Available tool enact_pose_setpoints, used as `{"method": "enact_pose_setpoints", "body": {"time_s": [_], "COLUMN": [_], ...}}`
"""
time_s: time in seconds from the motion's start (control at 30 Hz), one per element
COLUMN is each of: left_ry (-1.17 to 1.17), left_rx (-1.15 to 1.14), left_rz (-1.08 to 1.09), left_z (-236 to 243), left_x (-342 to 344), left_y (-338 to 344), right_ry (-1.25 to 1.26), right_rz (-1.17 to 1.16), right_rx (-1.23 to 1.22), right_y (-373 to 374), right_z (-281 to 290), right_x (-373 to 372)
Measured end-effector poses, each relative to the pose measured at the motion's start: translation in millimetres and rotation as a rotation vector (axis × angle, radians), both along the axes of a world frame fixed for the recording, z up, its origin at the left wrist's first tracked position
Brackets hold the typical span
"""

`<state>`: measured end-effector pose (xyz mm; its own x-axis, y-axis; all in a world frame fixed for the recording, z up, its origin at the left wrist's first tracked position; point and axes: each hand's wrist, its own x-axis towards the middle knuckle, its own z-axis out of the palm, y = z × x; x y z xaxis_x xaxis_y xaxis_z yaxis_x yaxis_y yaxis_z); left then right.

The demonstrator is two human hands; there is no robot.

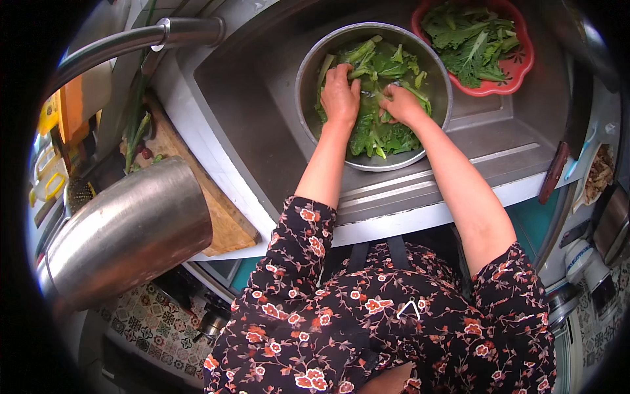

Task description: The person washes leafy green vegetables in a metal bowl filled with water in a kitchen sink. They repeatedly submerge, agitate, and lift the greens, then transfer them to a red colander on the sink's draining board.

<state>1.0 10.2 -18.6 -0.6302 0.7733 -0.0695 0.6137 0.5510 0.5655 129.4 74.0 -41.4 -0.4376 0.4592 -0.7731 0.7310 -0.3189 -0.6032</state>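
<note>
Greens (384, 141), leafy, frilled and wet, with pale smooth stems, float in cloudy greenish water in a round, dull metal pot (306, 117) with a thin rolled rim, in the middle of the brushed steel sink (262, 98). By the sink's far right corner, a red bowl (522, 73), scalloped and smooth, carries more greens with jagged, crinkled leaves. A knife (554, 172) with a worn wooden handle lies across the sink's right edge. Left of the sink, a grained wooden board (220, 220) lies on the white tabletop (244, 190), a curved, shiny steel vessel (131, 230) covering part of its near end. Both forearms reach forward over the sink's near edge, converging above the pot. The left hand (340, 97) bends down inside its left side, fingers close together, thumb apart; the right hand (401, 106) angles inward, fingers curled into the greens, tips partly hidden, so I cannot tell whether either hand pinches a leaf
</note>
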Motion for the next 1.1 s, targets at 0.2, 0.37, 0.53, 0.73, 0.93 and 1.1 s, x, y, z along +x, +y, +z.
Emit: {"method": "enact_pose_setpoints", "body": {"time_s": [0.2, 0.37, 0.53, 0.73, 0.93, 1.1], "left_ry": [0.004, -0.042, -0.285, -1.064, -0.987, -1.301], "left_rx": [0.026, 0.034, -0.151, -0.017, -0.170, -0.096], "left_rz": [-0.065, -0.236, -0.238, 0.110, 0.154, 0.466], "left_z": [16.8, 44.7, 97.9, 60.6, -13.5, -20.7], "left_x": [-16.7, -22.3, -26.0, -31.3, -8.1, -9.4], "left_y": [-8.0, -11.0, -2.3, -2.2, 5.1, 14.2], "right_ry": [0.157, 0.587, 0.691, 0.599, 0.252, 0.220], "right_rz": [-0.049, -0.005, 0.041, -0.098, -0.110, -0.317], "right_rx": [-0.120, 0.570, -0.102, -0.517, -0.375, -0.463], "right_y": [36.4, 34.0, 31.4, 29.7, 24.6, 14.8], "right_z": [50.1, 38.8, 58.0, 73.3, 16.9, -11.2], "right_x": [9.9, -14.4, -15.0, -2.3, -1.0, -0.5]}}
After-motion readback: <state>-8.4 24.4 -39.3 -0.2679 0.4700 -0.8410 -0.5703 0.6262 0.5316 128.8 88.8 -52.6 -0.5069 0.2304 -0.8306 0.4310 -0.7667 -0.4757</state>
